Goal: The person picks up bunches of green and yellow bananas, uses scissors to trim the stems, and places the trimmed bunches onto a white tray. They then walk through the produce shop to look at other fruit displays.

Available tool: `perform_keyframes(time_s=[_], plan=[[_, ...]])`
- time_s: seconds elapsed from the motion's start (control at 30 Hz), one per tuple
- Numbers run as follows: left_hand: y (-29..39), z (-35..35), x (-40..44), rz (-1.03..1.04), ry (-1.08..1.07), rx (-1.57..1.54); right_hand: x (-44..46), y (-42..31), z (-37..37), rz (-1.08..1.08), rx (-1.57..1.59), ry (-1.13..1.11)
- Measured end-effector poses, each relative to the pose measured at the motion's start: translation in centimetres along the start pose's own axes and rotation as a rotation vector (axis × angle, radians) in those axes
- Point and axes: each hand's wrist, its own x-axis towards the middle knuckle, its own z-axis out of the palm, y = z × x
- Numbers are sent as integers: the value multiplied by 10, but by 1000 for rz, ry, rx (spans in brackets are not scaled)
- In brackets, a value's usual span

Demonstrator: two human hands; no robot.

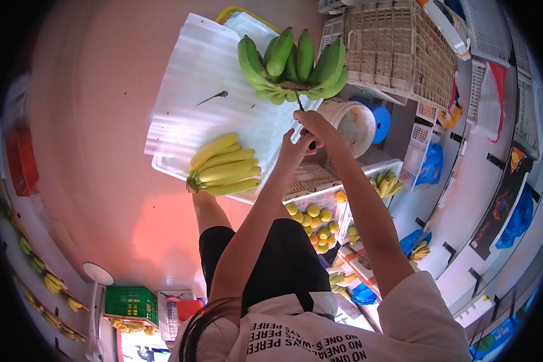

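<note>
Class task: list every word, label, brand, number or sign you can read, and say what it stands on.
"NO ONE", repeated, upside down on the white shirt.
"WAYS PERFE", repeated, same shirt; the wording is cut off.
Too small or blurred to read: print on the black panel and the blue box at right.

A pinkish floor (90, 151) fills the left side, with a bright patch of light (148, 229) on it. White shelving (447, 199) lines the right; a green crate (131, 301) sits lower left.
</note>
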Motion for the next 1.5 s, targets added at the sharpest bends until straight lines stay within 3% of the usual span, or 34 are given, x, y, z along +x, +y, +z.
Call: perform_keyframes(time_s=[0.17,0.23,0.3,0.37,0.43,0.5,0.57,0.63,0.77,0.97,1.03,1.1,1.2,1.3,1.4,1.5], plan=[[9,16,-8,-67,104,-73,-9,-10,-14,1,-149,-54],[6,21,-9,106,-275,-91,-38,-21,-26,15,-288,-74],[-6,38,-13,152,-224,-88,-62,-16,-40,-19,-170,85],[-9,51,-12,279,-116,-46,-76,-25,-53,168,-102,-96],[-3,54,-11,263,-146,-114,-51,-9,-52,116,-24,-148],[2,47,-15,130,-29,-124,-44,-13,-46,74,49,-213],[7,31,-15,114,-8,-117,-39,-17,-34,159,16,-272],[9,17,-14,-103,38,51,-36,-20,-25,226,24,-290],[12,6,-3,-306,-24,136,-17,-17,-28,314,110,-341],[25,12,3,-230,-58,63,-19,-42,-37,367,80,-418],[39,12,0,-391,-98,108,-17,-41,-42,341,87,-444],[37,14,7,-402,-87,117,-14,-39,-47,338,127,-483],[41,13,18,-340,-251,39,-10,-36,-55,326,135,-520],[64,13,5,-387,-247,169,-9,-32,-59,284,162,-529],[77,13,-4,-319,-185,267,-11,-30,-58,266,186,-521],[83,9,3,-275,-257,320,-11,-26,-57,247,220,-493]])
